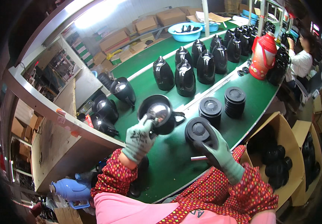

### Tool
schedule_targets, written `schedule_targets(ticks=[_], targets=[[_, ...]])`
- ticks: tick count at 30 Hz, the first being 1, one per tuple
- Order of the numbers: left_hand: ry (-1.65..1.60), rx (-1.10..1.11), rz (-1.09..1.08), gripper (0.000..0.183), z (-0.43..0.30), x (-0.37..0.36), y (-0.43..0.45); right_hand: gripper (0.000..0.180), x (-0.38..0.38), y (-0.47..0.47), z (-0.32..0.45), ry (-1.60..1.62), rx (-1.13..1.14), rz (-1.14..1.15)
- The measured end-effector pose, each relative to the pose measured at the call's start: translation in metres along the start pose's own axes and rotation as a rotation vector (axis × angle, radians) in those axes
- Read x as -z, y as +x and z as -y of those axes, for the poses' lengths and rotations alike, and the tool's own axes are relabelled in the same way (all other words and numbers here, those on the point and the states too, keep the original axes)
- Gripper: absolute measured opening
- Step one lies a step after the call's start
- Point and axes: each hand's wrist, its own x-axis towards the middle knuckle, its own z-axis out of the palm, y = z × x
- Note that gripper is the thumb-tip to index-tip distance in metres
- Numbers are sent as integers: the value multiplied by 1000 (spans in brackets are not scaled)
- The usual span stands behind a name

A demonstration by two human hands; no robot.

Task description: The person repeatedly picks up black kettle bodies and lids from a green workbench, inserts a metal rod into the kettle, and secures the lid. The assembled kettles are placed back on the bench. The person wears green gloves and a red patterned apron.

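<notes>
My left hand (140,137), in a light green work glove with dark marks, grips the rim of a black pot body (155,112) with a handle; its round opening faces up and shows a shiny inside. To its right, my right hand (215,147), gloved in green with dark fingers, is closed around the side of a round black lid or base piece (198,129) at the top of a stack. Two more stacks of round black parts (210,105) (235,98) stand just beyond. Several glossy black jugs (185,79) stand upright on the green conveyor belt (147,98).
Open black pot bodies (122,88) lie at the left. A red vacuum flask (263,56) and a person in a white top (301,63) are at the far right. Cardboard boxes (295,168) of black parts stand right of the belt. A blue basin (184,35) sits behind.
</notes>
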Motion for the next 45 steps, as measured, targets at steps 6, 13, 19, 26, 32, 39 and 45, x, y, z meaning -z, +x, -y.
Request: schedule_targets(ticks=[6, 13, 19, 26, 32, 39, 45], targets=[[-84, -382, 128, 30, -83, 34, -27, 86, -1, 10, 30, 384, -400, 93], [-964, 306, -305, 62, -68, -32, -80, 70, 66, -75, 22, 595, -410, 115], [-1868, 334, 651, 58, -60, -111, -126, 87, 65, -73, 43, 606, -569, 379], [-2307, 675, 614, 51, -43, -152, -173, 76, 8, -4, -47, -31, -1, 310], [-2213, 741, 493, 51, -26, -143, -164, 100, -41, 57, -104, -1131, -10, 96], [-2070, 637, 533, 51, -28, -129, -152, 87, -31, 48, -98, -919, 75, -28], [-1965, 444, 634, 52, -51, -129, -130, 95, 19, -37, -16, -371, 201, 102]])
